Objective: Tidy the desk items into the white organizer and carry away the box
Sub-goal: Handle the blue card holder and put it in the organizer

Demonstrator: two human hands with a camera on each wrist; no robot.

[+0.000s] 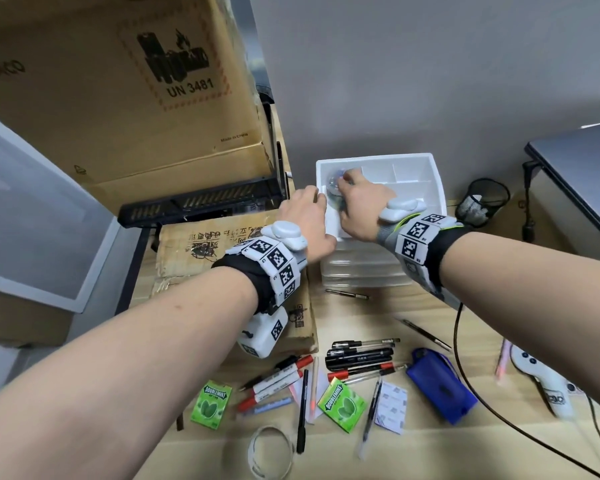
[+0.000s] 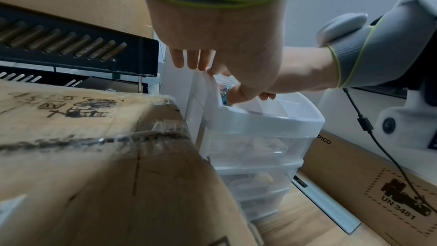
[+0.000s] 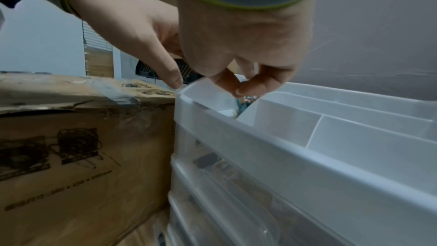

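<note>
Hands are working at the white organizer (image 1: 426, 168) beside the box (image 1: 232, 247): the right hand (image 1: 359, 202) is curling its fingers into the left compartment, grasp unclear; the left hand (image 1: 305, 220) is bracing the rim, fingers straight. Pens (image 1: 359, 355) are waiting on the desk; a steady organizer should help.

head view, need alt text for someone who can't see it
Both hands reach into the left end of a white organizer at the back of a wooden desk: the left hand rests on its rim and the right hand lowers a small shiny item inside. Pens, markers and two green gum packs lie scattered nearer the camera, beside cardboard boxes.
</note>
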